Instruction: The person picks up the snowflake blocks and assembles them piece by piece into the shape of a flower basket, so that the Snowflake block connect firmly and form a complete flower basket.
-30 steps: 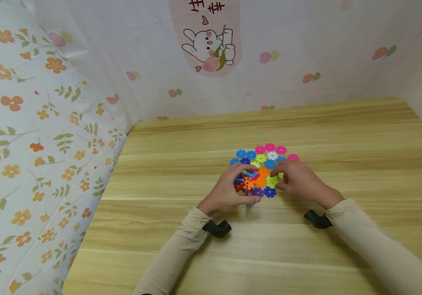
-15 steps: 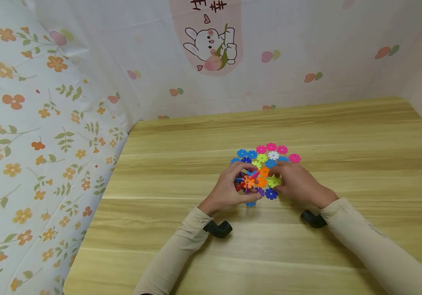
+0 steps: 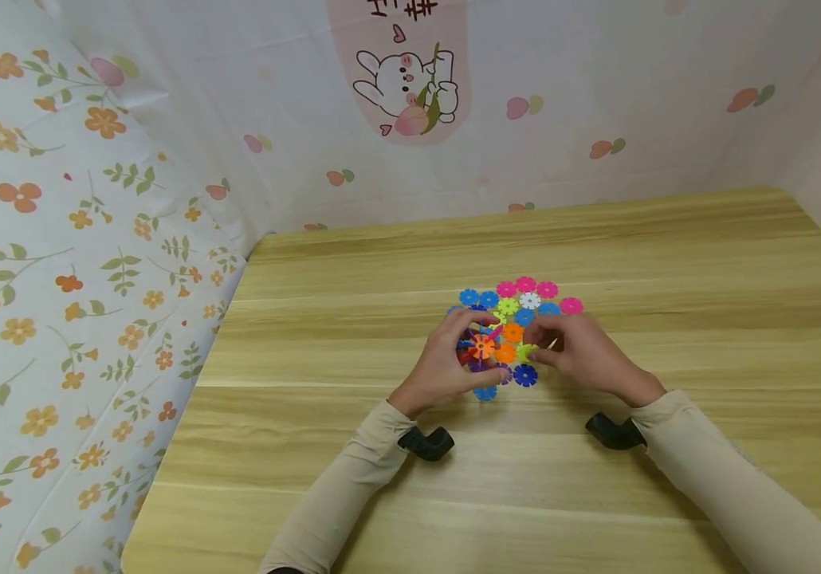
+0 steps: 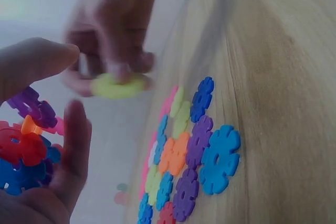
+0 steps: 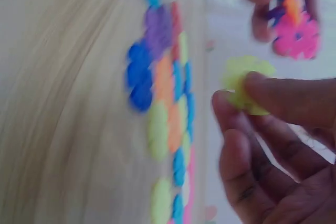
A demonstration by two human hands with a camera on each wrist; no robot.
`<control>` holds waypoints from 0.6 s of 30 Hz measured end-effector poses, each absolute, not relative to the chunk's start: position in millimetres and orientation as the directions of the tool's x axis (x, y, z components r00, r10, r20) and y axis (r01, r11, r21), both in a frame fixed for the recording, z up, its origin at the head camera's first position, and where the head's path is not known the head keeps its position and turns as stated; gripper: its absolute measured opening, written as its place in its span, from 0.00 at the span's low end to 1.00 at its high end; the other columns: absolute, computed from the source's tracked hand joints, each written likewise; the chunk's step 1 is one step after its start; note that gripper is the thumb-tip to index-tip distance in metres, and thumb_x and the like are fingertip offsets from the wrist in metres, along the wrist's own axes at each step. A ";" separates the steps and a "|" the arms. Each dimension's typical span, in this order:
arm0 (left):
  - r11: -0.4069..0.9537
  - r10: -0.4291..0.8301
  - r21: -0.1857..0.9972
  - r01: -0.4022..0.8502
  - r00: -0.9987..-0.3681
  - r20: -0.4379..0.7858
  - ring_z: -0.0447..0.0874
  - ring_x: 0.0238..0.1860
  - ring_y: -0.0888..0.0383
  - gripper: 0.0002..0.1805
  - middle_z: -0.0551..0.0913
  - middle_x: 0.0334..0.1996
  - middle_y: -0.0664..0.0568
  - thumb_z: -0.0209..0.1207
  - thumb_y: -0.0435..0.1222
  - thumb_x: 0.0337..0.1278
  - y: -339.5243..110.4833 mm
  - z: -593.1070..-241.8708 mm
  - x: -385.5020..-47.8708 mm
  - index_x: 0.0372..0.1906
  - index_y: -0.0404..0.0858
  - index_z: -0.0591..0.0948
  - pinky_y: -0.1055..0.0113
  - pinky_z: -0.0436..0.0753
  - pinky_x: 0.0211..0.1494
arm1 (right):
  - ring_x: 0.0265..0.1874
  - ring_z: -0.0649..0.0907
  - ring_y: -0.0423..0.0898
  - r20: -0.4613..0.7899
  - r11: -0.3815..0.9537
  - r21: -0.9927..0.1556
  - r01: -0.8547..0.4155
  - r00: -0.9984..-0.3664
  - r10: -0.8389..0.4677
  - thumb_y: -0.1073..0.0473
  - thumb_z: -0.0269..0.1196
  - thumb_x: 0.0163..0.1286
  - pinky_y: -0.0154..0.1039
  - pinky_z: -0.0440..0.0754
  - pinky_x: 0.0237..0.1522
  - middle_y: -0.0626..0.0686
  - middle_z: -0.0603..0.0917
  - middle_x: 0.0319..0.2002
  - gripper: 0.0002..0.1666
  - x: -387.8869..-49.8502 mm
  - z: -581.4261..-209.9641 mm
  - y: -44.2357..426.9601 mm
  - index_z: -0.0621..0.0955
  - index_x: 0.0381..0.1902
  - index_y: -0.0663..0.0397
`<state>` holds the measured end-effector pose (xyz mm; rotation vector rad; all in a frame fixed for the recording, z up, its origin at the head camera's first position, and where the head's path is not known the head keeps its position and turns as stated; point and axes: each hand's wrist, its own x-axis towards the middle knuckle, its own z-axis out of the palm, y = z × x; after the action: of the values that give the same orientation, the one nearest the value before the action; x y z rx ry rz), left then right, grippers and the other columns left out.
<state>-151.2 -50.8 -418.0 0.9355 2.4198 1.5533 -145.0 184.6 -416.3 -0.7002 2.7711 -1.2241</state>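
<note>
The left hand (image 3: 442,363) curls round a joined cluster of notched plastic discs, with an orange disc (image 3: 483,346) facing up; red, purple, pink and blue ones show in the left wrist view. Between thumb and fingers the right hand (image 3: 583,355) pinches a yellow-green disc (image 5: 242,83), held above the table and apart from the cluster. Under and beyond both hands, loose discs lie flat on the table, among them a dark blue disc (image 3: 525,375), a white disc (image 3: 529,300) and a pink disc (image 3: 571,305). The left hand hides some of them.
The wooden table (image 3: 296,319) reaches back to a white cloth (image 3: 274,96) with a printed rabbit. A flowered cloth (image 3: 59,319) hangs at the left. Black curved pieces (image 3: 428,443) are at both wrists, below the sleeves.
The right hand has lifted a yellow-green disc from among the loose ones. The left hand has stayed nearly in place, and its cluster has turned slightly.
</note>
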 end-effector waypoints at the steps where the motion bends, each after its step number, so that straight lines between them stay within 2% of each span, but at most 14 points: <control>1: 0.280 0.552 0.859 0.429 -0.804 0.221 0.75 0.53 0.51 0.34 0.73 0.57 0.43 0.74 0.39 0.49 -50.2 -418.0 -151.1 0.62 0.38 0.74 0.66 0.78 0.58 | 0.30 0.83 0.42 0.167 0.570 -0.723 -0.390 -0.900 -0.403 0.70 0.70 0.60 0.34 0.82 0.32 0.47 0.85 0.30 0.08 -143.5 -414.0 183.2 0.83 0.33 0.53; 4: 0.273 0.547 0.864 0.422 -0.807 0.221 0.76 0.52 0.53 0.34 0.72 0.57 0.41 0.73 0.39 0.49 -49.2 -418.6 -150.8 0.62 0.38 0.73 0.66 0.79 0.57 | 0.30 0.83 0.42 0.234 0.512 -0.758 -0.405 -0.901 -0.366 0.69 0.70 0.61 0.34 0.83 0.31 0.48 0.86 0.32 0.07 -139.2 -407.6 177.4 0.85 0.36 0.54; 10: 0.268 0.543 0.866 0.422 -0.809 0.226 0.75 0.51 0.55 0.34 0.71 0.57 0.43 0.73 0.39 0.50 -47.9 -416.7 -149.2 0.63 0.40 0.72 0.68 0.80 0.55 | 0.29 0.84 0.41 0.341 0.490 -0.745 -0.452 -0.890 -0.304 0.69 0.72 0.58 0.34 0.84 0.31 0.49 0.88 0.32 0.09 -134.3 -403.6 166.4 0.87 0.36 0.54; 13: 0.269 0.541 0.868 0.417 -0.811 0.222 0.75 0.51 0.56 0.35 0.72 0.56 0.44 0.73 0.38 0.49 -47.3 -415.4 -148.5 0.63 0.41 0.72 0.69 0.80 0.55 | 0.29 0.84 0.41 0.407 0.480 -0.717 -0.505 -0.863 -0.300 0.71 0.72 0.56 0.34 0.85 0.30 0.49 0.88 0.32 0.10 -133.6 -404.4 163.3 0.87 0.35 0.54; 18: 0.279 0.533 0.863 0.421 -0.815 0.225 0.74 0.52 0.56 0.35 0.72 0.57 0.46 0.73 0.39 0.49 -47.5 -414.6 -148.2 0.64 0.40 0.72 0.68 0.79 0.54 | 0.26 0.84 0.41 0.537 0.495 -0.610 -0.619 -0.782 -0.316 0.74 0.74 0.51 0.33 0.84 0.26 0.49 0.89 0.30 0.13 -134.2 -405.8 159.1 0.88 0.33 0.55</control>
<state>-148.2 -47.5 -414.6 0.9082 2.4240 1.5817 -134.2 159.1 -405.8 -0.9844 3.0128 -1.4945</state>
